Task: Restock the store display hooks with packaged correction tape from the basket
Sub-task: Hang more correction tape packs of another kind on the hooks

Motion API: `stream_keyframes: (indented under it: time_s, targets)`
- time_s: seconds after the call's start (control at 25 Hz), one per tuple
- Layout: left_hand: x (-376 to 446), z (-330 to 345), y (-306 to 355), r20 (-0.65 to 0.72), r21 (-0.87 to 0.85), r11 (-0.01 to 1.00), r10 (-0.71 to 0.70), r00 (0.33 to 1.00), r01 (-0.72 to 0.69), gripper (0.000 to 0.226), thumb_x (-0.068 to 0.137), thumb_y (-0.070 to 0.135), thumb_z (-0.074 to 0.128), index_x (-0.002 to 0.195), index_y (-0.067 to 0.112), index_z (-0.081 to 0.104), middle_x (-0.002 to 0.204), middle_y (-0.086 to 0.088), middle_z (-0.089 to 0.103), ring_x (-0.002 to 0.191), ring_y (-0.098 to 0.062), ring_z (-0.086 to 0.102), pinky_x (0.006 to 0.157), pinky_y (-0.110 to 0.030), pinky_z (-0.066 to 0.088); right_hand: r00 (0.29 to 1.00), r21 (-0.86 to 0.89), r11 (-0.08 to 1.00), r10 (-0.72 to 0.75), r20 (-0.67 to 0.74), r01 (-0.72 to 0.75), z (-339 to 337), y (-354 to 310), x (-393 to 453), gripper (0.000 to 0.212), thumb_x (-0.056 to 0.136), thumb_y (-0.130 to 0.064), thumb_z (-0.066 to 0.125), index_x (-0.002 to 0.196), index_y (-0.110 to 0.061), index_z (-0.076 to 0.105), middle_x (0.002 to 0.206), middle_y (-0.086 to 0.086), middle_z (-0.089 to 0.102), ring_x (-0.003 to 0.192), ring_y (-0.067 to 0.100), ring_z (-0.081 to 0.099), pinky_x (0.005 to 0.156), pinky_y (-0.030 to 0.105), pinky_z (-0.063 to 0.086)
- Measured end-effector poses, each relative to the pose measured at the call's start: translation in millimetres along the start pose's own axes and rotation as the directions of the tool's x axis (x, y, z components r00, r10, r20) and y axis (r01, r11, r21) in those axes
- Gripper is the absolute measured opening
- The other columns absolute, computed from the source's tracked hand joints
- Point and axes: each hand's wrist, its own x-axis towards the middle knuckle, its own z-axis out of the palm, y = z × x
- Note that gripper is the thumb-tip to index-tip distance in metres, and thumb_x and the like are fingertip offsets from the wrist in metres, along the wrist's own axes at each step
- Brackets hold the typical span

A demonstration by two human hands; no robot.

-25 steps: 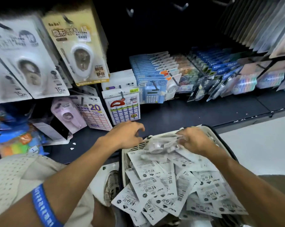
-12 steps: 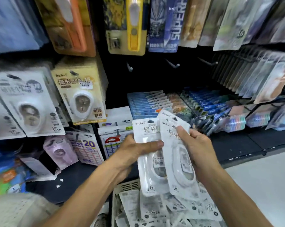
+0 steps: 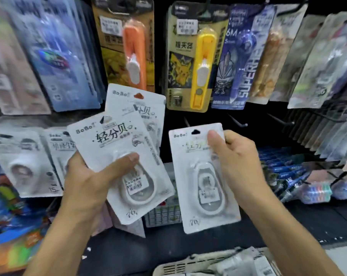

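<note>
White tape packs carry black lettering; hanging cutters are orange and yellow; the basket is cream.

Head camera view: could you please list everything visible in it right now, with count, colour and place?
Correction tape packs in hand: at least three, white; a fanned stack on the left, a single pack on the right.
Basket: one, cream, bottom edge, more white packs inside.
Empty display hooks: a few, dark, centre right, behind the single pack.
Orange tool card: one, hanging top centre.
Yellow tool card: one, hanging beside it.
Blue pen packs: a few, hanging top right.
White hanging tape packs: several, left.
Blue packets: many, on the right shelf.
Left hand: holds the stack, thumb across the front.
Right hand: pinches the single pack near its top.
</note>
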Motion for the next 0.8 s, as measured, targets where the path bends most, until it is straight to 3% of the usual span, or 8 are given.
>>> stream_keyframes:
  time_s: [0.16,0.28,0.4,0.56,0.64,0.68,0.72,0.8]
  targets:
    - [1.6,1.4,-6.0,-0.063,0.05,0.999,-0.006,0.998,0.009,0.059,0.056,0.03,0.092,0.111,0.018,0.073,0.109,0.0,0.079,0.1,-0.026,0.076,0.091,-0.052,0.057,0.999,-0.275,0.962,-0.005,-0.051,-0.009,19.4,-13.9,32.5,0.045,0.101,-0.038,0.054,0.066,-0.015,0.037,0.063,0.004,0.04,0.059,0.019,0.036,0.062,0.035,0.028]
    - [-0.9,-0.8,-8.4,-0.035,0.028,0.999,0.022,0.999,-0.021,0.065,0.054,0.042,0.09,0.113,0.022,0.073,0.111,-0.001,0.078,0.099,-0.031,0.076,0.07,-0.04,0.062,0.998,-0.317,0.948,0.013,-0.056,-0.03,10.6,-6.1,34.3,0.046,0.099,-0.04,0.056,0.064,-0.017,0.038,0.063,0.005,0.04,0.059,0.021,0.038,0.061,0.035,0.029]
    - [-3.6,4.2,-9.8,0.048,-0.008,0.999,0.038,0.998,-0.038,0.051,0.056,0.039,0.088,0.105,0.032,0.076,0.107,0.002,0.079,0.097,-0.021,0.077,0.073,-0.025,0.061,0.997,-0.363,0.93,0.047,-0.055,-0.063,9.5,-6.9,33.1,0.045,0.099,-0.042,0.056,0.066,-0.015,0.039,0.062,0.002,0.042,0.059,0.02,0.039,0.06,0.036,0.03]
    - [-5.5,19.9,-19.9,0.032,-0.011,1.0,-0.013,0.999,0.013,0.047,0.053,0.041,0.087,0.099,0.038,0.077,0.103,0.007,0.08,0.095,-0.016,0.077,0.076,-0.03,0.062,0.981,-0.605,0.796,-0.102,-0.168,-0.02,21.4,-8.6,21.3,0.029,0.097,-0.048,0.057,0.11,-0.022,0.055,0.103,-0.007,0.06,0.094,0.02,0.056,0.082,0.042,0.048]
    - [-4.1,27.1,-26.3,-0.004,-0.045,0.997,-0.07,0.998,0.07,0.051,0.051,0.041,0.089,0.1,0.032,0.077,0.103,0.004,0.08,0.096,-0.019,0.077,0.082,-0.041,0.062,0.998,-0.243,0.969,-0.057,-0.022,0.05,23.5,-9.6,4.1,0.028,0.091,-0.047,0.067,0.108,-0.026,0.062,0.102,-0.008,0.066,0.095,0.018,0.062,0.08,0.033,0.053]
    - [-3.5,30.1,-29.2,-0.005,-0.053,0.996,-0.077,0.997,0.077,0.052,0.05,0.041,0.09,0.1,0.033,0.077,0.103,0.004,0.08,0.095,-0.018,0.077,0.08,-0.039,0.063,0.981,0.001,0.999,0.033,0.19,-0.033,26.6,-6.1,-6.8,0.027,0.087,-0.044,0.072,0.107,-0.028,0.065,0.1,-0.007,0.072,0.093,0.018,0.068,0.076,0.027,0.055]
    - [-3.6,33.2,-31.3,0.009,-0.058,0.995,-0.081,0.997,0.081,0.051,0.05,0.041,0.09,0.099,0.036,0.076,0.102,0.005,0.08,0.094,-0.017,0.077,0.076,-0.034,0.063,0.923,0.129,0.984,0.068,0.378,-0.125,29.3,0.1,-17.0,0.029,0.085,-0.038,0.076,0.11,-0.027,0.067,0.101,-0.004,0.076,0.094,0.019,0.072,0.074,0.024,0.057]
    - [-4.1,37.7,-33.2,0.067,-0.098,0.987,-0.12,0.99,0.126,0.056,0.047,0.042,0.094,0.099,0.038,0.075,0.104,0.004,0.08,0.094,-0.018,0.077,0.068,-0.027,0.062,0.894,0.18,0.971,0.064,0.443,-0.158,30.8,13.4,-30.7,0.036,0.082,-0.025,0.082,0.114,-0.021,0.066,0.105,0.002,0.077,0.095,0.021,0.075,0.074,0.026,0.059]
